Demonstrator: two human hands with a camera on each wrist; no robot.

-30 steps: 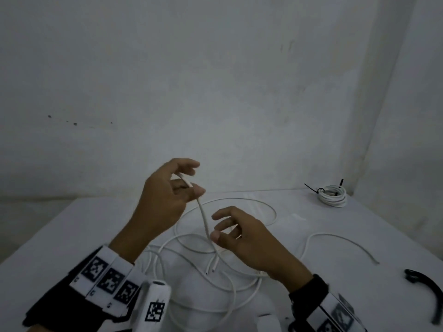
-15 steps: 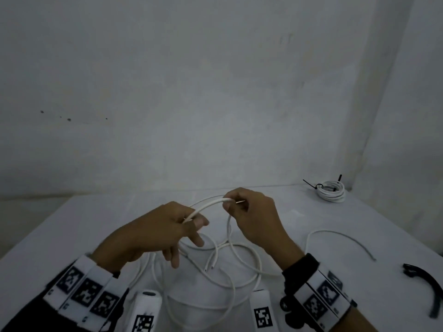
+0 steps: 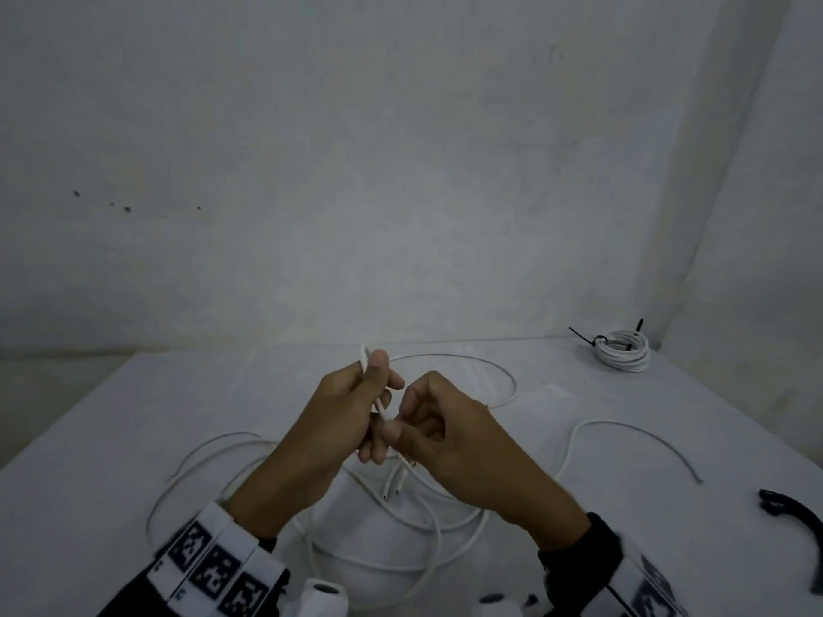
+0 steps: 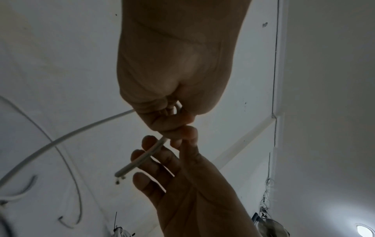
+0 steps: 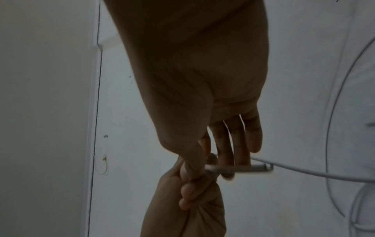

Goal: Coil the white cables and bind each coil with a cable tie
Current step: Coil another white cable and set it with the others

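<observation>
Your left hand (image 3: 329,420) grips the white cable (image 3: 373,396) near its cut end; your right hand (image 3: 450,443) pinches the same length at 4 o'clock of it. Slack loops lie tangled on the surface (image 3: 111,438) below. A hasty pull could snag them. The bound coil (image 3: 622,354) sits at 2 o'clock.

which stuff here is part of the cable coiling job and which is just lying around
Part of the job:
- white cable, pinched by left hand and right hand
- loose cables on the table
- finished coil with its black tie

Lying about:
- curved black object, far right
</observation>
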